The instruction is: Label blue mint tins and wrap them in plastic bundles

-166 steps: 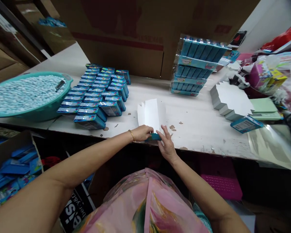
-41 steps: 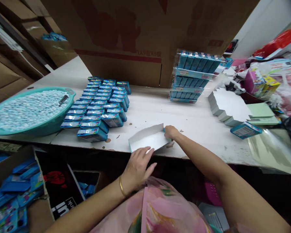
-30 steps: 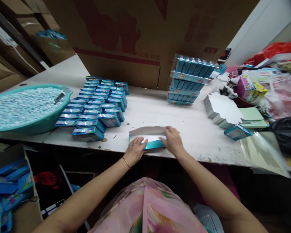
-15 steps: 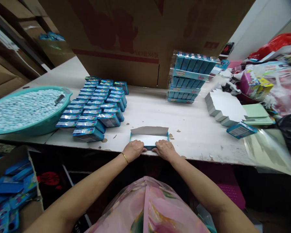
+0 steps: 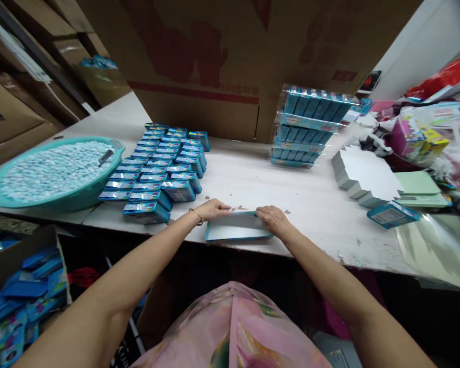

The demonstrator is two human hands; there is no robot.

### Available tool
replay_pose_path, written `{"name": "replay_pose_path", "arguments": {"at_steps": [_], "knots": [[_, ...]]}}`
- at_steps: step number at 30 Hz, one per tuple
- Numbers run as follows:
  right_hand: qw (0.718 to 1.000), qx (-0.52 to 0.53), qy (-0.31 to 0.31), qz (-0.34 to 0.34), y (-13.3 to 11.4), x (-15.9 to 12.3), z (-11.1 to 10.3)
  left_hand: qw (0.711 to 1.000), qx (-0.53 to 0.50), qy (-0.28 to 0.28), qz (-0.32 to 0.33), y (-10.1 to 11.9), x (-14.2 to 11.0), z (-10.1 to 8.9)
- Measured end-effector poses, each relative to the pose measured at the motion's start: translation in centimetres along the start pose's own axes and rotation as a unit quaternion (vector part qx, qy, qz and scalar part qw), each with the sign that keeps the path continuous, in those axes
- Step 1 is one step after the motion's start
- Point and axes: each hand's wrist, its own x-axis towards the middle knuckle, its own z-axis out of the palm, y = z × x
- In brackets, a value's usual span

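Observation:
An opened-out cardboard tray (image 5: pixel 237 232), white inside with blue edges, lies at the table's front edge before me. My left hand (image 5: pixel 213 209) pinches its far side near the left corner, a gold bangle on the wrist. At the far right corner, my right hand (image 5: pixel 272 219) has its fingers closed over the same side. Rows of small blue boxes (image 5: pixel 147 209) stand on the left, beyond my left hand. Farther back to the right, blue display packs (image 5: pixel 310 125) in clear plastic are stacked three high.
A turquoise basin (image 5: pixel 80 197) of pale blue sweets holds a dark scoop at left. Flat white card (image 5: pixel 368 171) is stacked at right beside one blue box (image 5: pixel 393 214). A big brown carton (image 5: pixel 199 115) stands behind. An open carton of blue packaging (image 5: pixel 34 281) sits below left.
Both hands have moved from the tray's near side to its far side. The far flap that stood up is now held by the fingers. The view has shifted slightly.

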Motion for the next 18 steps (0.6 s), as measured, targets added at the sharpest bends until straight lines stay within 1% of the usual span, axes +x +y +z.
{"name": "replay_pose_path", "arguments": {"at_steps": [1, 2, 3, 6, 7, 8, 10, 13, 15, 18], "knots": [[0.999, 0.016, 0.003, -0.027, 0.2, -0.3, 0.2, 0.999, 0.028, -0.032, 0.027, -0.4, 0.1, 0.3], [0.999, 0.035, 0.001, -0.042, 0.4, -0.4, 0.3, 0.995, 0.071, -0.047, 0.055, -0.7, 0.2, 0.6], [0.998, 0.054, -0.007, -0.036, 0.6, -0.3, 0.3, 0.99, 0.116, -0.046, 0.071, -0.8, 0.2, 1.1], [0.995, 0.074, -0.054, 0.041, 0.7, 0.8, 0.0, 0.971, 0.23, 0.008, 0.059, -0.4, 0.1, 2.3], [0.994, 0.061, -0.066, 0.055, 0.5, 1.3, -0.1, 0.963, 0.263, 0.019, 0.059, -0.2, 0.0, 2.6], [0.995, 0.042, -0.073, 0.054, 0.3, 1.8, -0.1, 0.953, 0.294, 0.027, 0.065, 0.0, -0.1, 2.8], [0.997, -0.004, -0.076, 0.022, -0.2, 2.5, -0.1, 0.933, 0.346, 0.038, 0.091, 0.2, -0.5, 3.1], [0.996, -0.066, -0.056, -0.012, -1.0, 2.7, 0.2, 0.911, 0.394, 0.044, 0.118, -0.1, -1.4, 3.6], [0.994, -0.094, -0.049, -0.04, -1.4, 2.8, 0.4, 0.906, 0.406, 0.051, 0.106, -0.3, -2.1, 3.9], [0.987, -0.126, -0.05, -0.09, -1.7, 3.6, 0.4, 0.908, 0.41, 0.054, 0.066, -0.2, -2.6, 4.4]]}}
